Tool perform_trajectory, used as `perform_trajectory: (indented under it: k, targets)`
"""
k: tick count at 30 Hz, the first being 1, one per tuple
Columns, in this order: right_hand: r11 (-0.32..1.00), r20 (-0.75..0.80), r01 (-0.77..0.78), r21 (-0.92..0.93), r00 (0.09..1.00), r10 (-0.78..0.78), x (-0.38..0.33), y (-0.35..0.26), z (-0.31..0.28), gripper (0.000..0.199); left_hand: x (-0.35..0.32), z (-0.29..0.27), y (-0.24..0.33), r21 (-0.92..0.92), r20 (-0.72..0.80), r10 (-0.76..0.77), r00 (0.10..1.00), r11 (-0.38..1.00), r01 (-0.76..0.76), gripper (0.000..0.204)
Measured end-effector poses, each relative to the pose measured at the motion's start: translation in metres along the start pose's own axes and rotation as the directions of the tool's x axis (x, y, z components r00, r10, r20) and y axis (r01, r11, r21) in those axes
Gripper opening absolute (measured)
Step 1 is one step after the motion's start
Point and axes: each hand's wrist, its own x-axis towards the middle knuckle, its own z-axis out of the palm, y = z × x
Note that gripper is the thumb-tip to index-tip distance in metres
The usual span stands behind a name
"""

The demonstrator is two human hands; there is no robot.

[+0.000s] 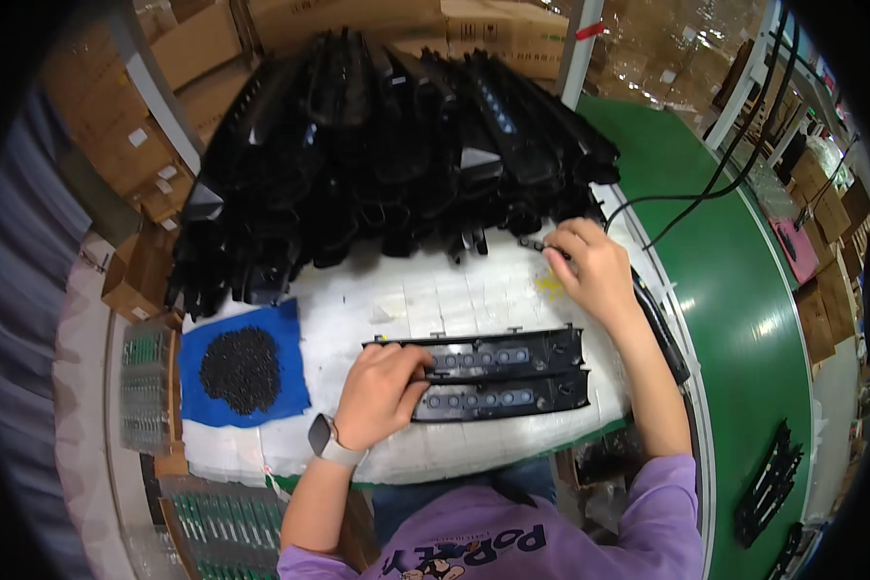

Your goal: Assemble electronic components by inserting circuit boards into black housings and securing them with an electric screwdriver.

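Observation:
Two long black plastic trim panels (pixel 551 349) lie one behind the other on the white work surface, each with a row of round greyish spots. My left hand (pixel 385 391), with a watch at the wrist, is closed over their left ends. Its fingertips pinch the edge where the panels meet. Farther right, my right hand (pixel 594 263) is at the front of a black heap. Its thumb and fingers are closed around the end of a small dark strip (pixel 532 244); the fingers partly hide it.
A big pile of black plastic parts (pixel 396 145) covers the far side. Small black pieces (pixel 240 369) lie heaped on a blue cloth (pixel 290 333) at left. A black cylindrical tool (pixel 662 333) lies beside my right forearm. Cables (pixel 691 197) cross the green surface (pixel 652 145).

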Motion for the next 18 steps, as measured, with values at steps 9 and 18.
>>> perform_trajectory:
  k: [9,18]
  targets:
    - [0.967,-0.434,-0.036,0.25,0.889,0.145,0.091,-0.012,-0.02,0.01,-0.001,0.012,-0.007,0.195,-0.143,0.087,0.986,0.979,-0.058,0.011]
    - [0.908,0.067,-0.418,-0.039,0.905,0.42,0.157,0.028,0.003,0.028,-0.002,0.015,-0.01,0.202,-0.207,0.058,0.977,0.979,-0.016,0.01]
